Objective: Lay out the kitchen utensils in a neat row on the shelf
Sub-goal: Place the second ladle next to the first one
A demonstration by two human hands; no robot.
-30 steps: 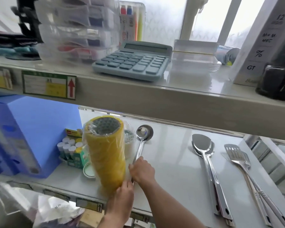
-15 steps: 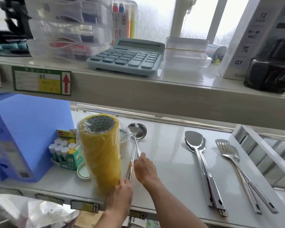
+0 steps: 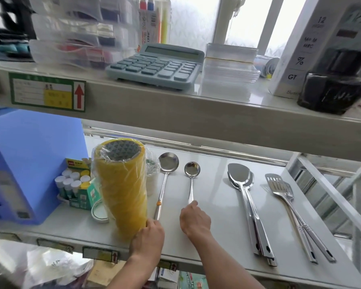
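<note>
On the lower white shelf [image 3: 217, 209] lie steel utensils, handles toward me. A larger ladle [image 3: 167, 163] with an orange band lies beside the yellow tape stack. A smaller ladle [image 3: 192, 170] lies just right of it, and my right hand [image 3: 194, 219] is closed on the near end of its handle. My left hand [image 3: 148, 238] rests on the base of the tape stack [image 3: 121, 188] and covers the larger ladle's handle end. Farther right lie two stacked solid spatulas [image 3: 241, 180] and two stacked slotted turners [image 3: 279, 186].
A blue plastic box [image 3: 29, 163] and a green box of glue sticks [image 3: 75, 184] fill the shelf's left end. A tape roll [image 3: 98, 213] lies flat behind the stack. The upper shelf holds a calculator [image 3: 156, 65], clear boxes and a black ink bottle [image 3: 333, 88].
The two ladles lay together by the tape stack; my right hand has carried the smaller one to the right, and it now lies apart, parallel to the larger one.
</note>
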